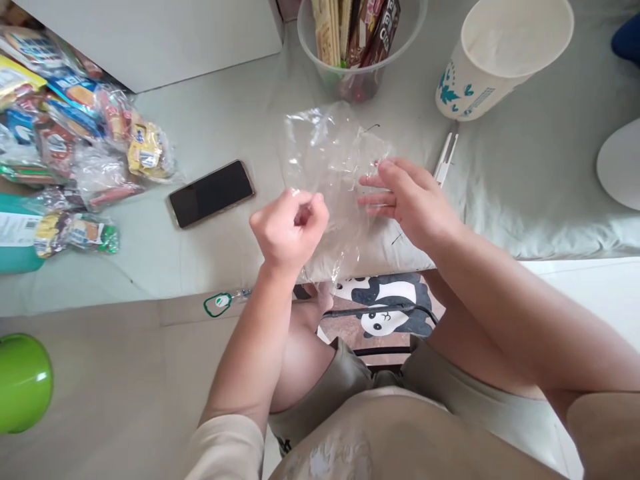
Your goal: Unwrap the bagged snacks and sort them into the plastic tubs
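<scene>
A clear, crinkled plastic bag (325,157) hangs between my two hands over the front of the covered surface. My left hand (290,227) is closed in a fist at the bag's left side, with plastic running from it. At the right side, thumb and forefinger of my right hand (413,197) pinch the bag's edge, while the other fingers stretch out behind the film. Nothing can be made out inside the bag. A black-screened phone (213,193) lies left of my left hand. Just beyond my right hand is a white box cutter (446,157).
A clear tub (325,80) with wrapped snack bars stands behind the bag, a white paper bucket (467,87) to its right. Packaged snacks (75,133) pile up at left. A green bin (23,383) stands on the floor; a panda-printed stool (390,307) is between my legs.
</scene>
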A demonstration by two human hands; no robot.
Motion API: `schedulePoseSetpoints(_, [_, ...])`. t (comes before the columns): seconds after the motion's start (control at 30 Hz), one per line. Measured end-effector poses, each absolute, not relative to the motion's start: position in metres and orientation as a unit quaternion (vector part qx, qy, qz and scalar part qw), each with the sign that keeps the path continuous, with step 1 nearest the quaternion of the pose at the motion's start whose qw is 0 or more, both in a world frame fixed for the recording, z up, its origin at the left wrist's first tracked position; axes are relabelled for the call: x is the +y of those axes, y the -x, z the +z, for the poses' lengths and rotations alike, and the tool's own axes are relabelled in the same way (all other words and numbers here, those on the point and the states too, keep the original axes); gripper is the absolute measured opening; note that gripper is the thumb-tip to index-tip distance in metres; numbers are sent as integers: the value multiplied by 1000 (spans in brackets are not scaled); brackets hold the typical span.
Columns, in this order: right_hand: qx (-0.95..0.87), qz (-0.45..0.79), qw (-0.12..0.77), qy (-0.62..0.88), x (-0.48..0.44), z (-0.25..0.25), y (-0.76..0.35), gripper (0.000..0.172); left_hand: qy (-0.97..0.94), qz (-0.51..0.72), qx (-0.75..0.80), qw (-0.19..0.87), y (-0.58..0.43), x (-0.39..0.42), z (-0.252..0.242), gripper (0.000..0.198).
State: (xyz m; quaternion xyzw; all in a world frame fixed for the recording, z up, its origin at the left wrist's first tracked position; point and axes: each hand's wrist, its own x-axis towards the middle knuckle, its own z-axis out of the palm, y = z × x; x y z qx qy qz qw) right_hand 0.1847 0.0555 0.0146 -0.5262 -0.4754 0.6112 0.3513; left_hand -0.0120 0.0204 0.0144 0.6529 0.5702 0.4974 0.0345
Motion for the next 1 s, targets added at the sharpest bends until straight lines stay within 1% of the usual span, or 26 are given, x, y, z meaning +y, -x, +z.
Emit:
schedulePoseSetpoints(0.07, [-481,592,348,544,66,9,-181,43,-680,501,533,45,13,17,13,23])
schedulePoseSetpoints(0.13, [-485,565,357,564,75,4,-180,43,-674,513,528,63,15,15,13,23])
schedulePoseSetpoints(0.23, [-466,554,381,575,79,3,-185,53,-600,565,556,109,23,17,14,25])
schedulePoseSetpoints(0.3, [-452,563,396,567,77,5,-193,58,-535,605,568,157,31,21,15,27])
schedulePoseSetpoints(0.4, [-436,563,421,562,74,9,-206,59,-450,649,570,227,44,28,14,31])
schedulePoseSetpoints(0.5, [-439,549,420,574,76,11,-218,63,-407,654,582,261,54,31,12,34])
schedulePoseSetpoints(0.6, [-459,531,418,577,81,9,-227,67,-416,624,593,293,59,30,11,36])
schedulePoseSetpoints(0.7, [-447,507,452,582,88,6,-233,64,-458,602,556,344,59,30,11,38])
schedulePoseSetpoints(0.77, [-426,488,472,598,89,8,-237,52,-475,600,523,375,56,31,12,40])
schedulePoseSetpoints(0.83, [-435,434,483,624,85,13,-242,36,-449,600,526,403,52,32,12,41])
schedulePoseSetpoints(0.87, [-458,378,492,637,80,17,-244,34,-427,596,541,411,49,33,11,41])
schedulePoseSetpoints(0.93, [-555,238,497,623,70,25,-246,42,-391,581,579,418,44,35,10,42])
schedulePoseSetpoints(1.0, [-695,145,470,524,60,29,-245,53,-382,561,605,416,40,37,9,40])
